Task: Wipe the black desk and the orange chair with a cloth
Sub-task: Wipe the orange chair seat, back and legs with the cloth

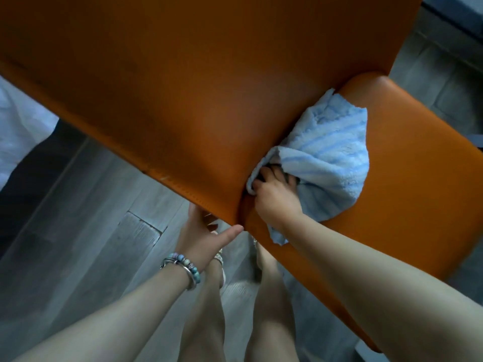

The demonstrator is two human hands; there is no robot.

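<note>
The orange chair (183,82) fills the upper view, its broad backrest seen from close above and its seat (407,184) running down to the right. A light blue striped cloth (332,155) lies on the seat against the crease where backrest and seat meet. My right hand (277,197) grips the cloth's near edge and presses it into that crease. My left hand (203,236), with bead bracelets on the wrist, holds the lower corner of the backrest, thumb in front and fingers behind. The black desk is not in view.
Grey wood-look floor (86,226) lies under the chair. My own legs and sandalled feet (222,259) stand just beside the seat's edge. White fabric (18,126) shows at the far left. A dark edge (454,11) crosses the top right corner.
</note>
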